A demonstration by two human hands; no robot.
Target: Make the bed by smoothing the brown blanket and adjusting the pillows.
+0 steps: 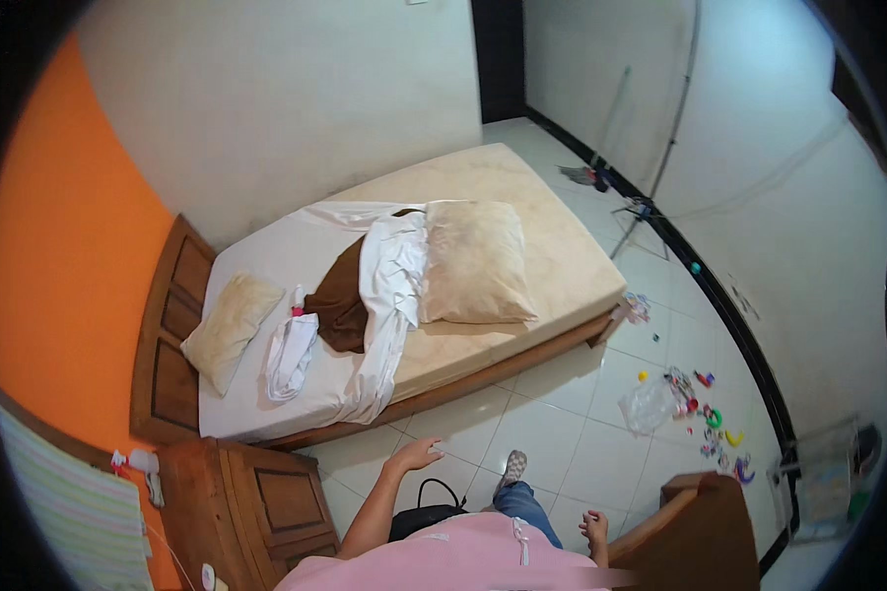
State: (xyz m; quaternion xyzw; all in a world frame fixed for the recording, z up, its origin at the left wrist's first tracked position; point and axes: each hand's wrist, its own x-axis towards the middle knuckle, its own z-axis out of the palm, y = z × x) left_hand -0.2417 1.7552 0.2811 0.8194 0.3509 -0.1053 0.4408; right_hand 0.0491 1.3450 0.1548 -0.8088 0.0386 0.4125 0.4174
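Note:
Near the side of the bed, my left hand (416, 453) hangs over the tiled floor with extended fingers and nothing in it. My right hand (595, 526) is low at my side, fingers loosely bent, with no object visible in it. Before me is a bed with a cream mattress (576, 251). A white sheet (388, 273) covers its head end and is bunched across the middle, beside a brown cloth (340, 310). A large stained pillow (477, 262) lies on the bare mattress. Toward the headboard (174, 332) are a smaller pillow (230, 329) and a folded white cloth (290, 362).
A wooden cabinet (288, 495) stands left of me, a black bag (421, 523) by my body. Brown wooden furniture (702, 532) is at right. Toys (713, 419) and a clear plastic bag (649, 408) litter the floor. A tripod (643, 209) and broom (580, 176) stand along the wall.

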